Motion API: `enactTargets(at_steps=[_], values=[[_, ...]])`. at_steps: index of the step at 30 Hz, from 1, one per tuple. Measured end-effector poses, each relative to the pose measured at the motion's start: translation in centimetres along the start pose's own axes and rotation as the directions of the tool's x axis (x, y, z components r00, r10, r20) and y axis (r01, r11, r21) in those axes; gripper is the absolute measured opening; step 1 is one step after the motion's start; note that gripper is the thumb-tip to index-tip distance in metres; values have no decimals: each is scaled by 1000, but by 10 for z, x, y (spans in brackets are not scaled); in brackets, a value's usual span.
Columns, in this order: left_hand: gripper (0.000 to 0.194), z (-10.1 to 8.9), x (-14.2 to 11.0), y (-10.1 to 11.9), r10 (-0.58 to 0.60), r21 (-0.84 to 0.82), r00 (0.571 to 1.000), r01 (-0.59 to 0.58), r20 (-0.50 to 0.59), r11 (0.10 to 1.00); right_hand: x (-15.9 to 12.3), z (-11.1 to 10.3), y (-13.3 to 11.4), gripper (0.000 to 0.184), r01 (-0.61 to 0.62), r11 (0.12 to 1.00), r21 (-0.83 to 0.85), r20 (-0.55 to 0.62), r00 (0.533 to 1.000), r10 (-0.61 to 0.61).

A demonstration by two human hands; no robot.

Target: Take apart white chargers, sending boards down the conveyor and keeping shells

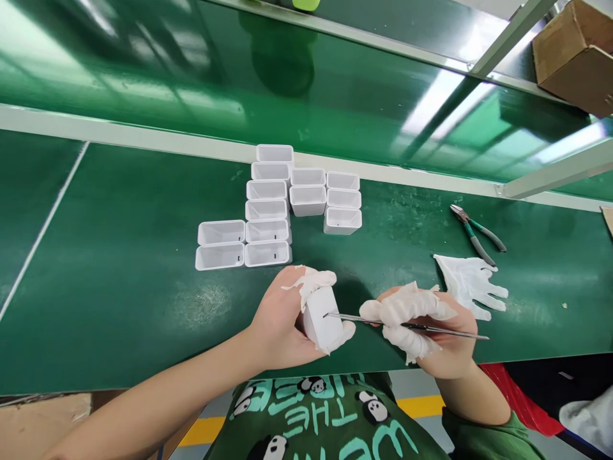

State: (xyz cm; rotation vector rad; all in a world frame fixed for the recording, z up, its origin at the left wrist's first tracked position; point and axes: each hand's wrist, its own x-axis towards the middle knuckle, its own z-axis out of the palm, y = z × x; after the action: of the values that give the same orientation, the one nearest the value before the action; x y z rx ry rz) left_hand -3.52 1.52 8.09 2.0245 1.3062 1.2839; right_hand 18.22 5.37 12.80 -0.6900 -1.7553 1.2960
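My left hand (292,319), with white coverings on its fingers, grips a small white plastic box (324,327) near the table's front edge. One flat face of the box points toward the right and has a small dark slot. My right hand (426,322), its fingers covered the same way, is closed around slim metal tweezers (450,331). The tweezers' tip reaches the slot; whether it goes inside I cannot tell. Beyond my left hand, several matching white boxes (306,200) stand in rows with open tops. Small dark slots show in some of them.
To the right lie green-handled cutting pliers (472,233) and a white glove (469,281) on the green table (143,306). A pale rail (191,142) runs along the back. A cardboard box (575,61) sits on the shelf at upper right.
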Motion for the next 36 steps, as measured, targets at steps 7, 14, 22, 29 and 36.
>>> enactTargets(at_steps=[7, 14, 22, 29, 36], values=[[50, 0, 0, 0, 37, 38, 999, -36, -15, 999, -1, 0, 2, 22, -1, 999, 36, 5, 1000, 1], [46, 0, 1, 2, 31, 62, 999, -31, 8, 998, -2, -1, 5, 24, 4, 998, 55, 20, 1000, -5], [44, 0, 2, 2, 26, 56, 999, -28, 30, 998, 2, -1, 0, 26, -47, 998, 37, 2, 999, 47], [48, 4, 0, 1, 48, 22, 999, -48, -14, 999, 2, 1, 0, 22, -152, 968, 197, -5, 988, 156], [49, 1, -1, 1, 20, -5, 1000, -20, -10, 1000, 5, -6, -3, 18, -279, 845, 456, -51, 940, 338]])
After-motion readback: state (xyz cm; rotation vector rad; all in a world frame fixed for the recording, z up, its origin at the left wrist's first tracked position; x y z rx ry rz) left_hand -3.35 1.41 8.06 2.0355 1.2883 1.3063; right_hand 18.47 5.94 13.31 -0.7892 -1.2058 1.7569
